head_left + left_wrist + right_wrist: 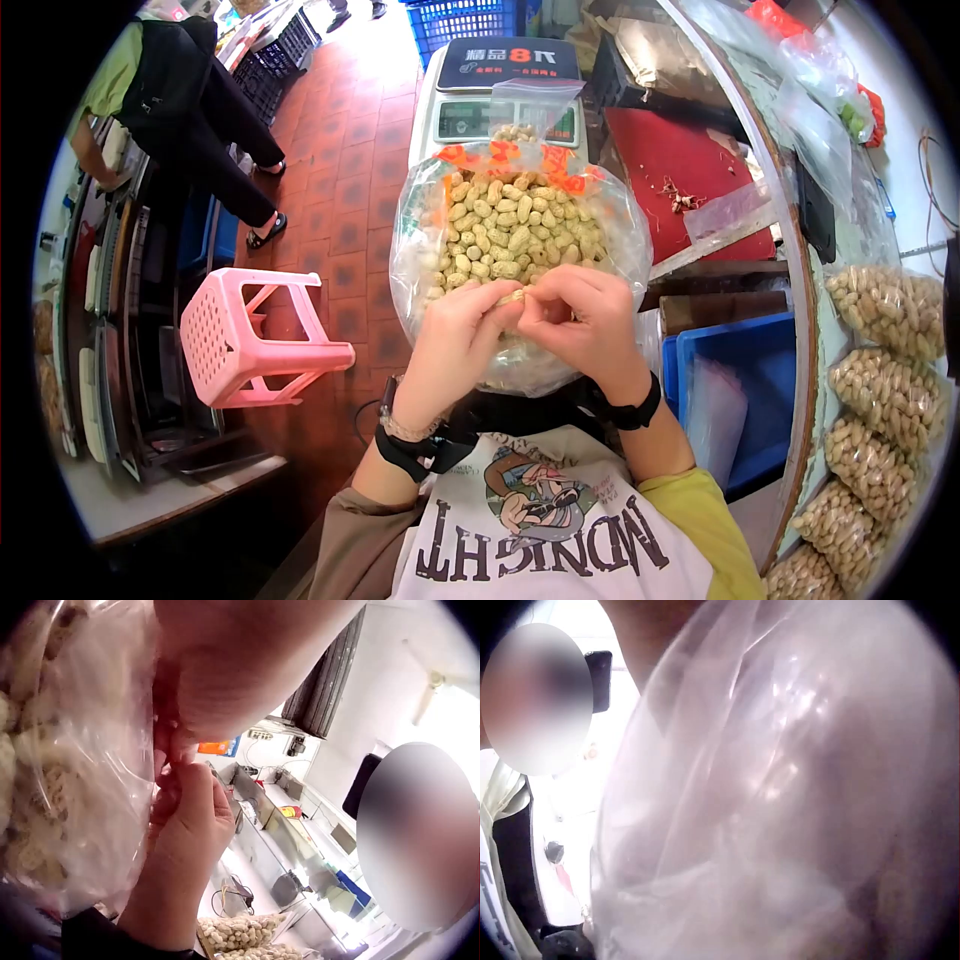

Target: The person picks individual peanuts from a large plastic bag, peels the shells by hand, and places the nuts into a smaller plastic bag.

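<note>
A large clear plastic bag (625,215) with orange print holds many unshelled peanuts (520,225). Over its near edge both hands meet fingertip to fingertip. Between them is a small peanut (517,296), pinched by the left hand (462,335) and by the thumb and forefinger of the right hand (588,325). In the left wrist view the left hand (240,660) fills the top, and the right hand (187,825) meets it beside the bag (112,750). Clear plastic (742,795) covers most of the right wrist view and hides the fingers.
Beyond the bag stands a scale (508,65) with a small clear bag on it. A pink stool (225,340) is at left, a person (170,90) farther back. At right are a red board (660,170), a blue bin (760,400) and bagged peanuts (885,390).
</note>
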